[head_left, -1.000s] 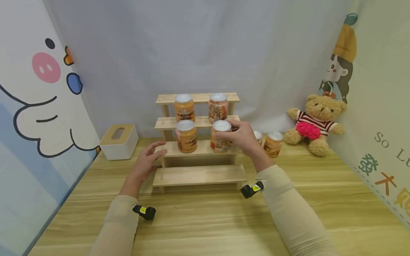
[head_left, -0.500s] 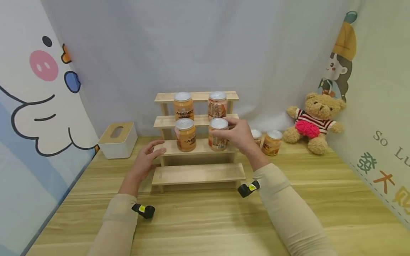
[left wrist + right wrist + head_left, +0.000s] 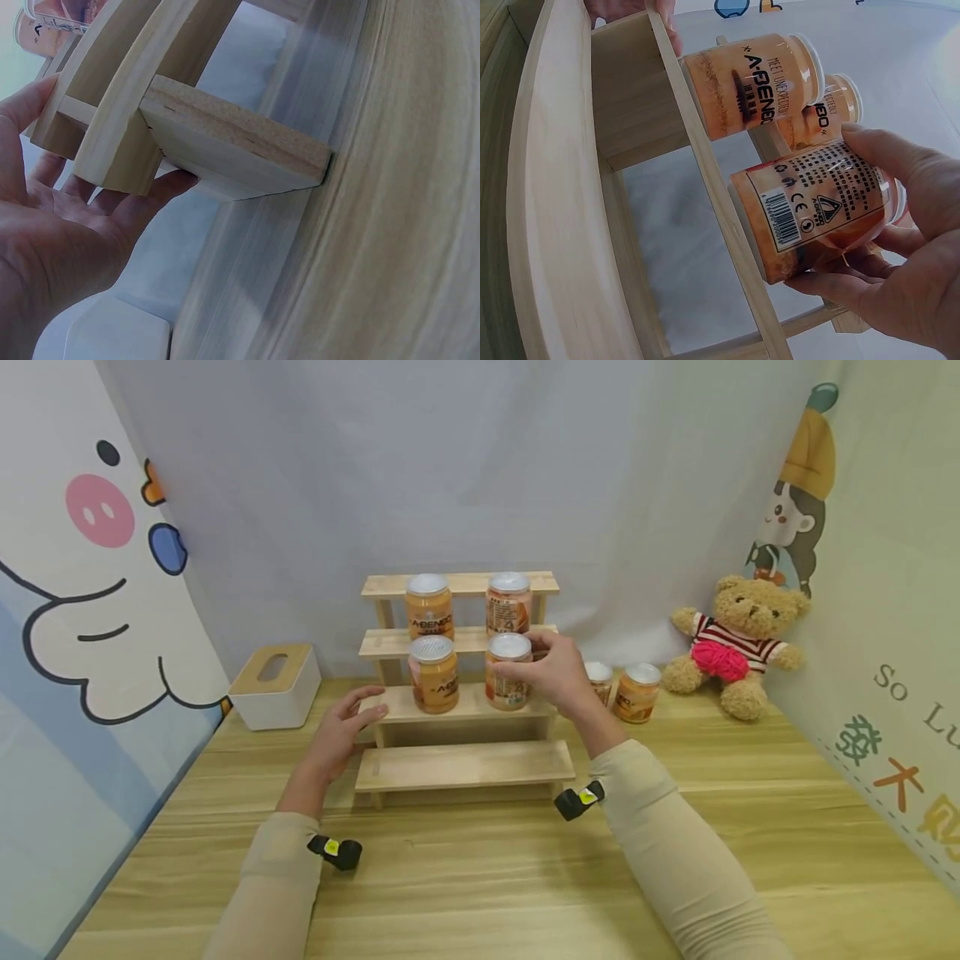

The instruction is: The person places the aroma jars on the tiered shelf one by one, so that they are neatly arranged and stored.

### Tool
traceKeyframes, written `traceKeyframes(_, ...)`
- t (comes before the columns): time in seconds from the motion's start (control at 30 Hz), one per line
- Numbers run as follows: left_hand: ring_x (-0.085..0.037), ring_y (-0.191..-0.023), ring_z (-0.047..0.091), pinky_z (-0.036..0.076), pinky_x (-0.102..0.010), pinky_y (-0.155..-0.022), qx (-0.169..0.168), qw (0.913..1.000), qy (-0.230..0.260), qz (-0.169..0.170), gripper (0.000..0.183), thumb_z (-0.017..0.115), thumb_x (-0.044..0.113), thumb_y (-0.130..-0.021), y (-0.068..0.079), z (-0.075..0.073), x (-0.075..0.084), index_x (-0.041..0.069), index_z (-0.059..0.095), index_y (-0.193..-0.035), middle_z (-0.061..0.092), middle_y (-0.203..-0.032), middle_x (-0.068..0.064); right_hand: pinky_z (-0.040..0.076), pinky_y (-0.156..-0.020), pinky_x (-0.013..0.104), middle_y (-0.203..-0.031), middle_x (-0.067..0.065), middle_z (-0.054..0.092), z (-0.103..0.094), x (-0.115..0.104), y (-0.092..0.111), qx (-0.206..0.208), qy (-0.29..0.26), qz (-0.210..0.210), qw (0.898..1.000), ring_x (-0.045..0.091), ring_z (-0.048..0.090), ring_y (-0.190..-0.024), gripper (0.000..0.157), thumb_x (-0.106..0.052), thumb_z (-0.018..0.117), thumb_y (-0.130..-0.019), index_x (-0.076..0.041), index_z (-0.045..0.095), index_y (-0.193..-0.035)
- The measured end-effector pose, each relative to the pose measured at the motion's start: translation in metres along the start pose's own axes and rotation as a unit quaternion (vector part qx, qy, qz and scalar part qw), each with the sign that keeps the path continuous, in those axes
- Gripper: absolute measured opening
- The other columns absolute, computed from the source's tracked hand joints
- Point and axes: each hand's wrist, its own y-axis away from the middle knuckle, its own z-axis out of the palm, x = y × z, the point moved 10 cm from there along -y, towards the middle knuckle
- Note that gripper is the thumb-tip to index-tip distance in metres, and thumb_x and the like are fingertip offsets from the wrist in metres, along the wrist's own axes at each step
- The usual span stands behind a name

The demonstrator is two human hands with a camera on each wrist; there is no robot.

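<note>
front-right jar [image 3: 507, 687]: where is it in the head view?

upright on the second step up of the wooden rack [image 3: 465, 767], gripped by the right hand [image 3: 561, 677], a second jar [image 3: 435, 683] near its left.

and the left wrist view?

the left hand [image 3: 71, 236] holds the rack's end, a white box [image 3: 120, 334] beyond it.

the right wrist one?

thumb and fingers curl round the jar's sides; its barcode [image 3: 781, 216] faces the camera.
</note>
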Motion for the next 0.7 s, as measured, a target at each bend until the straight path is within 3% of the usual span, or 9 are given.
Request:
traceKeyframes(0.47,-0.031,-0.151,0.01,0.036,-0.068,-0.101,0.005,1.0,-0.002,0.002,0.055,0.061,0.028,-0.102,0.0,-0.002,0.003,0.006,0.042,-0.148,0.008,-0.166,-0.008,0.053,-0.087,0.043,-0.117,0.009,0.064,0.001,0.0,0.0,0.011,-0.002,-0.011,1.0,0.025,0.062,-0.105,0.063,-0.03,0.091,-0.075,-0.005,0.062,-0.125)
traceKeyframes(0.7,-0.032,-0.151,0.006,0.034,-0.069,-0.102,-0.003,1.0,-0.005,-0.002,0.055,0.06,0.029,-0.102,0.002,0.0,0.003,0.006,0.041,-0.149,0.003,-0.167,-0.008,0.052,-0.09,0.042,-0.121,0.01,0.064,-0.016,0.01,0.009,0.031,-0.003,0.015,0.999,0.025,0.062,-0.109,0.079,-0.04,0.092,-0.07,-0.007,0.059,-0.134)
